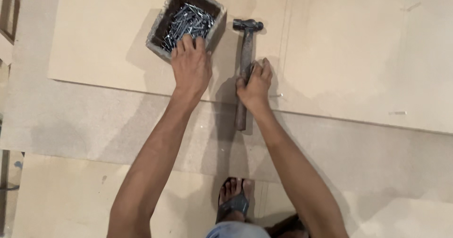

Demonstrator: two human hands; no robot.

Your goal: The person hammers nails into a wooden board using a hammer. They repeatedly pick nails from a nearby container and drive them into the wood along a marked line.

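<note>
The left hand is reaching, fingers spread, into the square box of nails lying far-left on the plywood sheet. Just right of it, the right hand is closing around the hammer, whose handle is running near-to-far, head farthest. Open board is lying to the right.

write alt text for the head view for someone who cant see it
Seen from above, a person's left hand reaches into a square box of nails while the right hand grips a hammer lying on pale boards. A sandalled foot shows below.
</note>
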